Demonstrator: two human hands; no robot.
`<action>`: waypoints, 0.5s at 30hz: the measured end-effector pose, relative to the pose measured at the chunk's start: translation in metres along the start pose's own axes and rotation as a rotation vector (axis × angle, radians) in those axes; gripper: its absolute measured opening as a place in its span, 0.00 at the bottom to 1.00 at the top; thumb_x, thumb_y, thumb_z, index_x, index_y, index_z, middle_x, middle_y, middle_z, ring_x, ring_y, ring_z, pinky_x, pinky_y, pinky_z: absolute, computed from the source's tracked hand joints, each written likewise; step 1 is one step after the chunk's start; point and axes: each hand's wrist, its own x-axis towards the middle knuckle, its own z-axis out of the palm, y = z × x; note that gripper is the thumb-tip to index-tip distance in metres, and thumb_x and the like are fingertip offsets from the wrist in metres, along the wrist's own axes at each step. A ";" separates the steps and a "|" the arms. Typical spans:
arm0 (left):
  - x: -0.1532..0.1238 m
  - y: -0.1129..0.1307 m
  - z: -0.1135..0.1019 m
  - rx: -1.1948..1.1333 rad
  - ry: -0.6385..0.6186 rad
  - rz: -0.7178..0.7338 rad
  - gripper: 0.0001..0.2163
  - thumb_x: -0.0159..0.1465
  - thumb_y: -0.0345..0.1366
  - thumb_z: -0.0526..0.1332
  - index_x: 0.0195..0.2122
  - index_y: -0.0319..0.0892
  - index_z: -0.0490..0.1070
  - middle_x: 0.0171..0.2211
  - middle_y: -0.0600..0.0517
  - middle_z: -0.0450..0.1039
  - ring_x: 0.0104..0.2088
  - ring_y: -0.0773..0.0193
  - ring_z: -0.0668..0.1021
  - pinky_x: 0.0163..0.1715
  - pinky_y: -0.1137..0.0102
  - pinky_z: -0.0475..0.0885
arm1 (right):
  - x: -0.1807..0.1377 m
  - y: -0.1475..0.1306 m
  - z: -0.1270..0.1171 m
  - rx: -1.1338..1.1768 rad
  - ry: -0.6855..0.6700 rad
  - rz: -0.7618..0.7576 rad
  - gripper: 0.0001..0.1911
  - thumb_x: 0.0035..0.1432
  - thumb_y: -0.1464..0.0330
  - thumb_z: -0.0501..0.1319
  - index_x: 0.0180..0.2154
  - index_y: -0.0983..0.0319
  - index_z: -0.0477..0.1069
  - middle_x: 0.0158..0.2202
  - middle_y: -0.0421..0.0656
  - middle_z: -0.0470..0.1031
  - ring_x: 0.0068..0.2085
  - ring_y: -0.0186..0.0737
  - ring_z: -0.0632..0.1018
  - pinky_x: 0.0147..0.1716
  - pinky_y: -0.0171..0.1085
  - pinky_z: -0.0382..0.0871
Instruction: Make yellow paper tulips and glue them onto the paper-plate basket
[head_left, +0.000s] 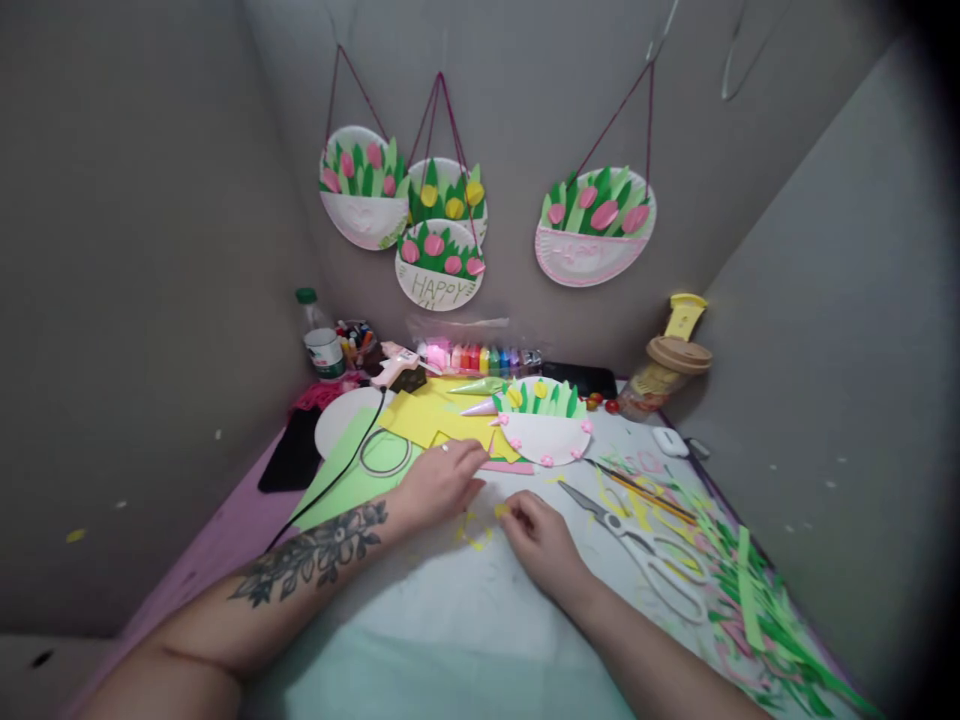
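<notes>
My left hand [446, 482] hovers near the yellow paper sheet [416, 418], its fingers stretched forward, thumb apart, and nothing visible in them. Curled in a pinch, my right hand [544, 548] has a small yellow paper piece [501, 510] at its fingertips. Yellow paper scraps [474, 535] lie on the table between the two hands. Just beyond them is a paper plate basket [544, 440] with green leaves, yellow flowers and pink dots on its rim. To the right of my right hand rest open-bladed scissors [626, 535] with white handles.
Green and pink paper cuttings [750, 600] cover the table's right side, near pencils [645, 492]. A glue gun [395, 365], paint bottles [487, 360], a drink bottle [322, 340] and a lidded cup [664, 375] stand at the back. Several plate baskets [596, 255] hang on the wall.
</notes>
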 end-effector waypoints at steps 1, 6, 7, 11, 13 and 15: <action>-0.003 -0.006 -0.010 0.072 0.021 -0.027 0.16 0.62 0.34 0.56 0.51 0.40 0.64 0.52 0.40 0.67 0.50 0.53 0.72 0.46 0.60 0.68 | 0.000 0.000 0.000 0.000 -0.007 -0.001 0.06 0.57 0.69 0.54 0.27 0.60 0.64 0.25 0.39 0.66 0.27 0.35 0.67 0.27 0.34 0.60; -0.048 -0.049 -0.057 0.340 0.185 -0.423 0.26 0.62 0.43 0.57 0.59 0.38 0.55 0.58 0.36 0.59 0.55 0.46 0.67 0.52 0.56 0.63 | -0.003 -0.005 -0.002 -0.029 -0.015 -0.042 0.07 0.56 0.68 0.54 0.27 0.61 0.64 0.27 0.41 0.69 0.28 0.37 0.69 0.29 0.36 0.62; -0.062 -0.057 -0.061 0.374 0.200 -0.536 0.28 0.62 0.45 0.56 0.61 0.38 0.53 0.58 0.35 0.58 0.55 0.44 0.68 0.51 0.55 0.63 | -0.004 -0.006 -0.002 -0.035 -0.019 -0.050 0.07 0.56 0.67 0.54 0.27 0.61 0.65 0.27 0.42 0.69 0.28 0.37 0.69 0.29 0.36 0.62; -0.102 -0.078 -0.055 0.433 0.100 -0.821 0.34 0.63 0.48 0.53 0.64 0.34 0.46 0.58 0.32 0.58 0.53 0.39 0.68 0.52 0.49 0.59 | -0.007 -0.007 -0.001 -0.044 -0.056 -0.074 0.07 0.56 0.67 0.54 0.27 0.61 0.65 0.26 0.41 0.70 0.28 0.37 0.69 0.29 0.36 0.63; -0.109 -0.083 -0.047 0.404 0.048 -0.872 0.35 0.63 0.49 0.51 0.65 0.33 0.44 0.57 0.32 0.59 0.52 0.39 0.69 0.52 0.47 0.58 | -0.008 -0.006 -0.001 -0.040 -0.066 -0.092 0.07 0.56 0.68 0.54 0.27 0.61 0.65 0.27 0.41 0.70 0.28 0.37 0.69 0.29 0.36 0.63; -0.110 -0.085 -0.042 0.378 0.053 -0.884 0.35 0.63 0.49 0.50 0.66 0.34 0.42 0.58 0.32 0.59 0.52 0.38 0.69 0.53 0.45 0.56 | -0.009 -0.006 -0.001 -0.033 -0.063 -0.104 0.06 0.56 0.68 0.54 0.28 0.61 0.65 0.27 0.41 0.69 0.28 0.37 0.69 0.29 0.36 0.62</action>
